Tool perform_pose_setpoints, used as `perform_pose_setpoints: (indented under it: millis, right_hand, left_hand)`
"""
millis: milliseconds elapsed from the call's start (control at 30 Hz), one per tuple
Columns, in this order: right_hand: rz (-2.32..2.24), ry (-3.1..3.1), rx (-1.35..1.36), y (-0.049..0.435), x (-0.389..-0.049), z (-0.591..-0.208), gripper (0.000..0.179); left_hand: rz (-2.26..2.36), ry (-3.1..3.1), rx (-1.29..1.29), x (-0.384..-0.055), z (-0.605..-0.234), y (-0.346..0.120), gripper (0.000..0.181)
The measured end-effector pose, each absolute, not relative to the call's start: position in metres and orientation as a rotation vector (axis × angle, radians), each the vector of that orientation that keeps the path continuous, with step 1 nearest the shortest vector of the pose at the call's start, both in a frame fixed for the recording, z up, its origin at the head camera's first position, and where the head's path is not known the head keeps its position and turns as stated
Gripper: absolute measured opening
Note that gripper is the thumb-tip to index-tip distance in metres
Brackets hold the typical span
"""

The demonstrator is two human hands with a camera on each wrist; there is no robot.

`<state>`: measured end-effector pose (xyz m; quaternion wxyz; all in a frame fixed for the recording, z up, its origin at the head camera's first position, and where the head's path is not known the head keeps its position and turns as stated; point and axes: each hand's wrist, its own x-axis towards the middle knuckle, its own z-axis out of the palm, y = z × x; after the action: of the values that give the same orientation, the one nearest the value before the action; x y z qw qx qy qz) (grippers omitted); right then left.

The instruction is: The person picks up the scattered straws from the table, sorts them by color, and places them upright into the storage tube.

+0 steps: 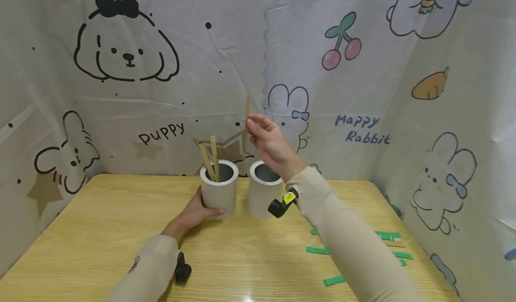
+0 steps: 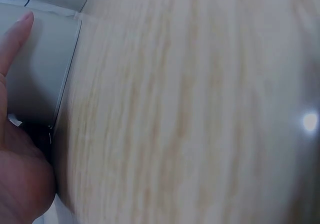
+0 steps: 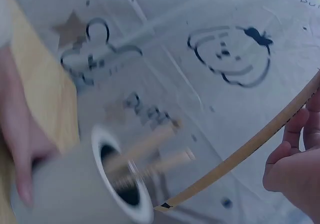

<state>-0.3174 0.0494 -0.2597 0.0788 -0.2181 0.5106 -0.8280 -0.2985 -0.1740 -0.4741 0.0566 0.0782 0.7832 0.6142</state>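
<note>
My left hand (image 1: 198,211) grips the lower part of a white cylindrical cup (image 1: 225,199), thumb across its front, the other fingers mostly hidden behind it. Two flat tan sticks (image 1: 214,156) with small dark marks lean upright in that cup. Above and right of it, my right hand (image 1: 269,137) pinches another flat tan stick (image 3: 235,157) between thumb and fingertips. This stick is held nearly vertical in the head view, over the space between the cups. A second white cup (image 1: 258,196) stands just right of the first, partly behind my right wrist; no sticks show at its opening.
Several green strips (image 1: 333,281) lie on the right side of the wooden table (image 1: 133,208), partly covered by my right forearm. A thin tan stick (image 1: 396,244) lies among them. A printed cloth (image 1: 225,69) hangs behind the table.
</note>
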Motion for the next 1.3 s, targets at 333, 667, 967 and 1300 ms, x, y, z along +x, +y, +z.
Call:
perform_pose_setpoints:
  millis: [333,667,967,1300]
  right_hand:
    - [-2.218,1.901,-0.408,-0.007,-0.322,-0.304,0.023]
    - [-1.725,2.298,-0.513,0.063,-0.316,-0.308,0.032]
    - [-1.535,2.394,-0.514,0.155,-0.305,-0.327,0.040]
    - [-1.389,2.412,-0.526,0.256,-0.282,-0.380,0.041]
  left_hand:
    - [1.839,2.381,0.191,-0.298,-0.471,-0.172,0.107]
    - [1.840,2.396,0.200,-0.299,-0.474,-0.171,0.110]
    - [1.817,2.405,0.204,-0.299,-0.473,-0.175,0.112]
    - [1.803,2.403,0.208,-0.298,-0.472,-0.172,0.113]
